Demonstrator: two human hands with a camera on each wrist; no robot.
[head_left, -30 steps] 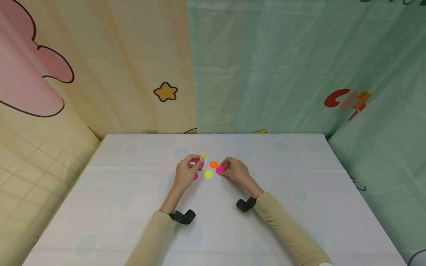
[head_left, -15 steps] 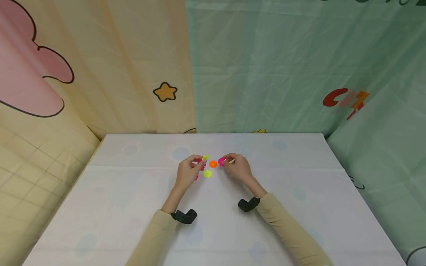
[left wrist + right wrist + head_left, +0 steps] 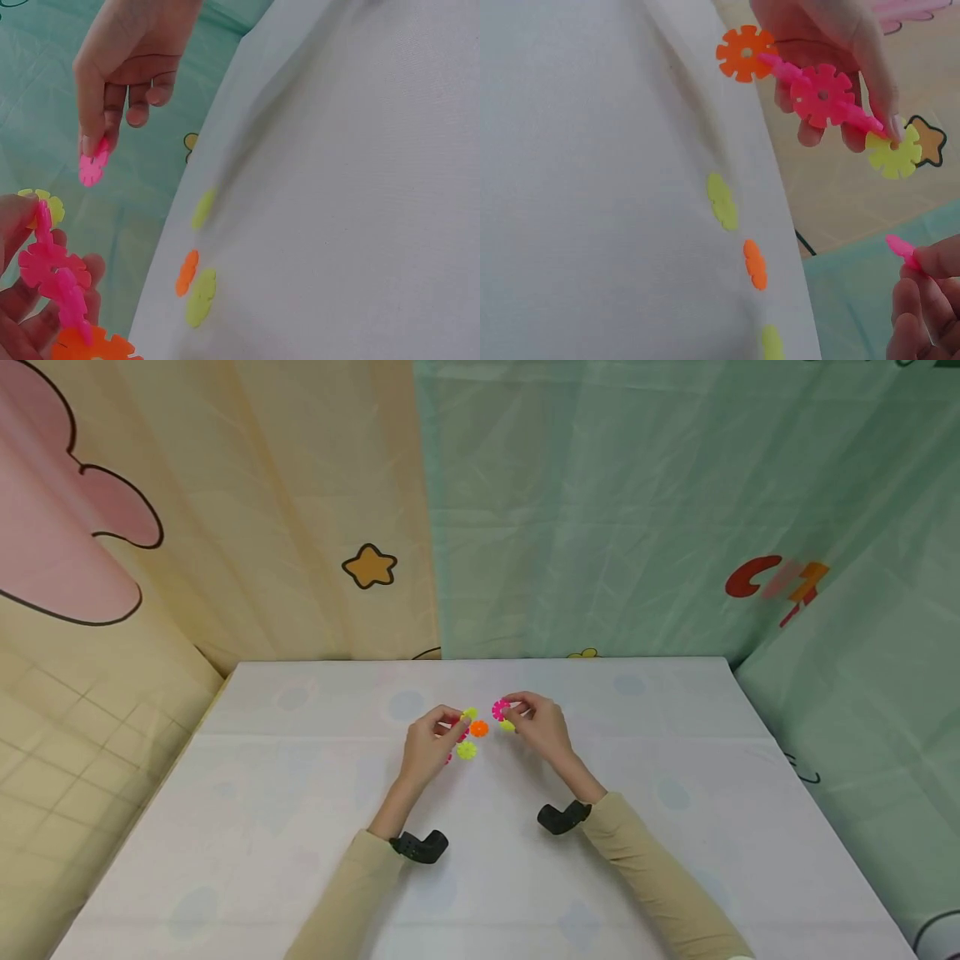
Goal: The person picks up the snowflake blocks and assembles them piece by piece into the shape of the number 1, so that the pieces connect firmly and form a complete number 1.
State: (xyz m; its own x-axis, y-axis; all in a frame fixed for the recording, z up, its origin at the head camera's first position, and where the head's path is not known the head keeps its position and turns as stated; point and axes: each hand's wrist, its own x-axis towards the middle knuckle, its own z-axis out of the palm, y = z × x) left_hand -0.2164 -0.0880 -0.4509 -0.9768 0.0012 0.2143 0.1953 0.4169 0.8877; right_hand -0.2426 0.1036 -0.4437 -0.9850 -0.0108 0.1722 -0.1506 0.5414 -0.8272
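My left hand (image 3: 429,745) holds a linked chain of snowflake-shaped plastic discs above the table. In the right wrist view its orange disc (image 3: 744,54) is at one end, pink discs (image 3: 823,95) run through the middle, and the thumb presses on the yellow disc (image 3: 894,151) at the other end. Opposite it, my right hand (image 3: 543,727) pinches a single pink disc (image 3: 93,165) between thumb and forefinger, apart from the chain. Below the hands lie a yellow disc (image 3: 466,751), an orange disc (image 3: 479,728) and another yellow disc (image 3: 507,725).
A white cloth with pale dots covers the table (image 3: 300,877). Behind its far edge hangs a curtain (image 3: 615,527), beige on the left and green on the right. Each wrist wears a black camera mount (image 3: 422,847).
My right hand has lifted the pink disc up and away toward the far edge, uncovering a yellow disc on the table. The left hand has shifted slightly right with the chain.
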